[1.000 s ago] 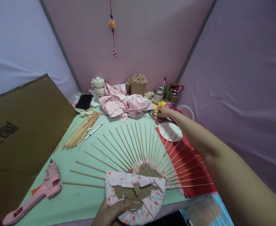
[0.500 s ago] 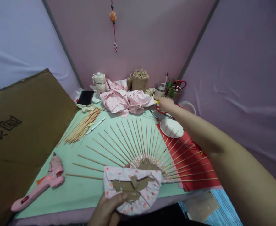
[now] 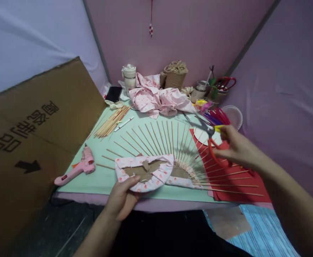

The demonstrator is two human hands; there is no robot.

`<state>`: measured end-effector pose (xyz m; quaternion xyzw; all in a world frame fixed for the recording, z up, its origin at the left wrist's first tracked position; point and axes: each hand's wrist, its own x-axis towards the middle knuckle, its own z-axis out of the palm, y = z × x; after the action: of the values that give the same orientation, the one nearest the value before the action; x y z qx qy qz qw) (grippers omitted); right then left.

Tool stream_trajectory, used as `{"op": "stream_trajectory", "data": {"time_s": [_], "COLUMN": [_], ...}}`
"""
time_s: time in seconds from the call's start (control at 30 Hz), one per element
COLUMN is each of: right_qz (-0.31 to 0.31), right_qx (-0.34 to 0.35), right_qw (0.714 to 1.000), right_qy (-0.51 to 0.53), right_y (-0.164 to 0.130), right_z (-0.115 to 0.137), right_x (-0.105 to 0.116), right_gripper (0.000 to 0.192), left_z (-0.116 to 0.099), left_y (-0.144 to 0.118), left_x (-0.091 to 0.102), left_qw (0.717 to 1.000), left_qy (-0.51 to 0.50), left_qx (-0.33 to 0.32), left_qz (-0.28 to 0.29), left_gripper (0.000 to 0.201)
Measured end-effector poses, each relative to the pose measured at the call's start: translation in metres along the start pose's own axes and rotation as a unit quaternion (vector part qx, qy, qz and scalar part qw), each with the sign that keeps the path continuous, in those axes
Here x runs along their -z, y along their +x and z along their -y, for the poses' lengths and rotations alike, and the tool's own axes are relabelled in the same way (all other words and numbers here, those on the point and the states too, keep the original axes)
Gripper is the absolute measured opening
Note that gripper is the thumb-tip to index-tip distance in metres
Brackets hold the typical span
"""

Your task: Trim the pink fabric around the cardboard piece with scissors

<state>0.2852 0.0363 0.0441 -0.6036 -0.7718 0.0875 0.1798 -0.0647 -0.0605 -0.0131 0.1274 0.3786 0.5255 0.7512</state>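
My left hand (image 3: 126, 196) grips a half-round cardboard piece (image 3: 160, 176) edged in pink flowered fabric, thumb on its bare brown middle. Behind it on the table, thin wooden sticks (image 3: 153, 137) fan out from a second fabric-edged cardboard base (image 3: 181, 172); the held piece covers part of them. My right hand (image 3: 234, 144) holds scissors (image 3: 211, 132) with yellow and orange handles, fingers at the handles. Their blades are parted and point left and away, above a white paper disc (image 3: 200, 135).
A pink glue gun (image 3: 83, 164) lies at the left beside a large cardboard sheet (image 3: 52, 117). Further back are loose sticks (image 3: 113, 121), a white pen (image 3: 123, 124), a phone (image 3: 114, 94), crumpled pink cloth (image 3: 162, 100), rope (image 3: 176, 75) and a cup (image 3: 129, 76). Red paper (image 3: 242, 178) lies at the right.
My right hand has come back from the far side of the table and now holds the scissors up. The view has shifted; my left hand keeps its hold on the cardboard piece.
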Motion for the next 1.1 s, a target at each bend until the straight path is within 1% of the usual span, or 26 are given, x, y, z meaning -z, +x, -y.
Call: {"op": "stream_trajectory", "data": {"time_s": [0.07, 0.13, 0.2, 0.27, 0.4, 0.47, 0.6, 0.83, 0.93, 1.1], "right_qz": [0.029, 0.042, 0.038, 0.025, 0.011, 0.013, 0.028, 0.013, 0.016, 0.028], "right_qx": [0.074, 0.116, 0.142, 0.159, 0.179, 0.189, 0.195, 0.190, 0.205, 0.243], "right_qw": [0.995, 0.989, 0.986, 0.984, 0.982, 0.980, 0.978, 0.980, 0.978, 0.970], "right_qy": [0.065, 0.084, 0.082, 0.072, 0.058, 0.056, 0.063, 0.056, 0.033, 0.011], "right_y": [-0.032, -0.056, -0.071, -0.079, -0.084, -0.087, -0.094, -0.097, -0.097, -0.096], "right_z": [0.014, 0.027, 0.034, 0.035, 0.028, 0.028, 0.034, 0.035, 0.038, 0.049], "right_x": [-0.013, -0.024, -0.030, -0.032, -0.030, -0.028, -0.023, -0.017, -0.016, -0.012], "right_gripper": [0.056, 0.053, 0.049, 0.045, 0.044, 0.044, 0.043, 0.043, 0.041, 0.035], "left_z": [-0.002, -0.003, -0.004, -0.004, -0.003, -0.001, -0.001, -0.004, -0.005, -0.009], "left_y": [-0.001, -0.003, -0.006, -0.010, -0.019, -0.023, -0.029, -0.033, -0.033, -0.034], "left_x": [-0.001, -0.002, -0.001, 0.000, 0.005, 0.007, 0.008, 0.002, 0.004, 0.012], "left_qw": [1.000, 0.999, 0.999, 0.999, 0.998, 0.999, 0.999, 0.998, 0.998, 0.996], "left_qy": [0.002, 0.004, 0.011, 0.021, 0.024, 0.026, 0.042, 0.048, 0.057, 0.075], "left_qx": [-0.016, -0.033, -0.044, -0.049, -0.050, -0.039, -0.011, -0.035, -0.032, -0.024], "left_qz": [-0.004, -0.005, -0.003, -0.007, -0.021, -0.021, -0.006, 0.003, 0.010, 0.042], "left_gripper": [0.068, 0.068, 0.067, 0.065, 0.066, 0.066, 0.066, 0.068, 0.070, 0.068]}}
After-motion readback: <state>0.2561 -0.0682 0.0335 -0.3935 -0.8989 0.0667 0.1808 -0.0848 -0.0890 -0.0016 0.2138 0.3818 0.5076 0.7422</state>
